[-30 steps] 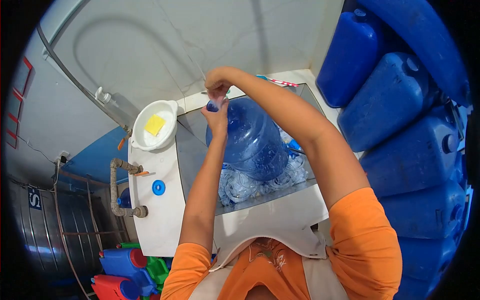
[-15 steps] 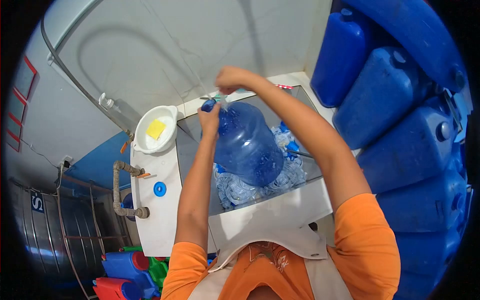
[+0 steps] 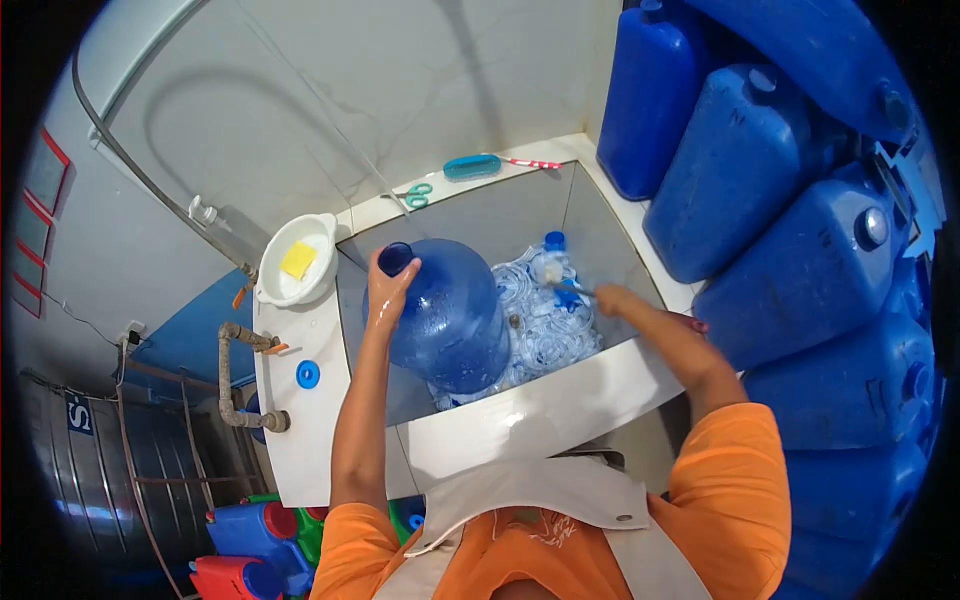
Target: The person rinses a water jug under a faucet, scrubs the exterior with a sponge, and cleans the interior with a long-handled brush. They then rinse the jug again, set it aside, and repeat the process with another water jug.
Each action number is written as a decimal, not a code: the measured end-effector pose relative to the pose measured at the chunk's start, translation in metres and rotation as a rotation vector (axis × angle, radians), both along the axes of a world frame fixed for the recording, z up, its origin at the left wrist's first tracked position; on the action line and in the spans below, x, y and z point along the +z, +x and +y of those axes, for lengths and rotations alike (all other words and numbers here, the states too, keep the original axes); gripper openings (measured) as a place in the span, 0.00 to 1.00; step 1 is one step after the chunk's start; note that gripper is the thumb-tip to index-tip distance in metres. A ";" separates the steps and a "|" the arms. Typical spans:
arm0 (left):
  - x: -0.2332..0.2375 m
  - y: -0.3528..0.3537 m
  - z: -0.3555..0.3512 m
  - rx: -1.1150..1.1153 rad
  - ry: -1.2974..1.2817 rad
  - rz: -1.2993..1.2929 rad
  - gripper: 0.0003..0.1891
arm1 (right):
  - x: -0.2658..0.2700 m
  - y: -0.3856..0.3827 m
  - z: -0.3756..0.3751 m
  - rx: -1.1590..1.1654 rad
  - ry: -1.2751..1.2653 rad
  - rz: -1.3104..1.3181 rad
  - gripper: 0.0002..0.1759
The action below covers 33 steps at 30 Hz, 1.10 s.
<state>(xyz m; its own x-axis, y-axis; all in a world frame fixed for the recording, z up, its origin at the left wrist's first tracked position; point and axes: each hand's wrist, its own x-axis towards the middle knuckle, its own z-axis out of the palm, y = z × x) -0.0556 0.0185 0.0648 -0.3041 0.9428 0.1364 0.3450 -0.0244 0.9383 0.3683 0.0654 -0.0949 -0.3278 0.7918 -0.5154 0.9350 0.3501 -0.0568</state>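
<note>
I see a white basin (image 3: 268, 290) holding a yellow sponge (image 3: 297, 260), the left hand (image 3: 388, 290) wrapped round the neck of 1 blue bottle (image 3: 445, 320) tilted in the tiled trough (image 3: 480, 215), the right hand (image 3: 612, 300) pinching a thin tool (image 3: 572, 287), then stacked blue jerrycans (image 3: 740, 170).

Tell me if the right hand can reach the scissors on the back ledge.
Probably yes: the way to the scissors, right of the bottle, looks free, though the right hand grips a tool.

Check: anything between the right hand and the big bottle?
Nothing tall. Only the heap of clear plastic lies low in the basin between the right hand and the big bottle, which the left hand grips at its neck.
</note>
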 end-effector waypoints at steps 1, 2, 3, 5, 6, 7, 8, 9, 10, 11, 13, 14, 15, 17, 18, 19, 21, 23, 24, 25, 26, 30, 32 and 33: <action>-0.010 0.000 -0.013 -0.058 0.022 -0.011 0.33 | 0.000 0.000 0.012 0.013 -0.011 0.052 0.17; -0.022 -0.001 -0.023 -0.111 0.043 -0.026 0.34 | 0.032 0.000 0.001 -0.249 -0.101 0.278 0.14; -0.049 -0.011 -0.022 -0.257 0.029 0.012 0.34 | 0.078 0.000 -0.015 -0.512 -0.186 0.498 0.11; -0.040 -0.002 -0.036 -0.247 -0.014 0.018 0.33 | 0.107 0.007 -0.033 -0.623 -0.284 0.650 0.09; -0.033 0.005 -0.042 -0.246 -0.057 0.027 0.33 | 0.118 0.010 -0.042 -0.742 -0.383 0.805 0.10; -0.029 0.007 -0.042 -0.292 -0.091 0.015 0.35 | 0.128 0.012 -0.053 -0.728 -0.380 0.795 0.10; -0.031 0.010 -0.044 -0.279 -0.083 0.007 0.35 | 0.134 0.015 -0.065 -0.800 -0.420 0.825 0.12; -0.032 0.014 -0.043 -0.290 -0.061 0.037 0.36 | 0.139 0.016 -0.076 -0.874 -0.455 0.858 0.14; -0.032 0.017 -0.043 -0.304 -0.040 0.067 0.38 | 0.139 0.015 -0.087 -0.867 -0.446 0.854 0.14; -0.031 0.020 -0.042 -0.317 -0.075 -0.006 0.40 | 0.138 0.017 -0.098 -0.718 -0.268 0.737 0.16; -0.028 0.023 -0.042 -0.307 -0.091 -0.041 0.39 | 0.142 0.022 -0.120 -0.569 -0.091 0.613 0.17; -0.027 0.021 -0.041 -0.295 -0.115 -0.062 0.38 | 0.154 0.022 -0.133 -0.522 -0.071 0.656 0.18; -0.024 0.019 -0.037 -0.293 -0.103 -0.060 0.38 | 0.170 0.022 -0.141 -0.468 -0.045 0.696 0.19; -0.029 0.011 -0.034 -0.383 -0.063 0.021 0.35 | 0.205 0.019 -0.159 -0.474 0.227 0.682 0.19; -0.032 0.007 -0.035 -0.374 -0.066 0.019 0.35 | 0.228 0.017 -0.168 -0.475 0.251 0.750 0.19; -0.032 0.003 -0.032 -0.441 -0.077 -0.077 0.34 | 0.253 0.014 -0.175 -0.477 0.278 0.817 0.19; -0.035 -0.002 -0.025 -0.506 -0.082 -0.173 0.33 | 0.302 -0.003 -0.192 -0.388 0.267 0.736 0.19; -0.037 -0.002 -0.019 -0.528 -0.012 -0.404 0.36 | 0.331 -0.022 -0.202 -0.307 0.257 0.650 0.20; -0.035 -0.003 -0.015 -0.528 -0.011 -0.407 0.36 | 0.340 -0.030 -0.205 -0.242 0.296 0.588 0.20; -0.027 -0.003 -0.011 -0.508 -0.048 -0.461 0.36 | 0.349 -0.037 -0.206 -0.175 0.335 0.526 0.19; -0.016 -0.003 -0.007 -0.487 -0.085 -0.514 0.36 | 0.363 -0.043 -0.208 -0.173 0.336 0.524 0.19; 0.034 0.015 0.003 -0.419 0.047 -0.290 0.33 | 0.419 -0.068 -0.210 -0.104 0.333 0.235 0.19; 0.056 0.024 0.002 -0.559 0.251 -0.074 0.33 | 0.427 -0.079 -0.209 0.038 0.410 0.132 0.19; 0.066 0.029 -0.002 -0.555 0.255 -0.077 0.33 | 0.435 -0.089 -0.207 0.034 0.402 0.134 0.18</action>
<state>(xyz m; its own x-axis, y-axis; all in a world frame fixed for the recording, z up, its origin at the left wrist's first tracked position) -0.0262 0.0168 0.1307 0.2048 0.9039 0.3756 0.1481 -0.4080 0.9009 0.2789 -0.1416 0.3399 -0.4005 0.9086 -0.1188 0.9161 0.3999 -0.0300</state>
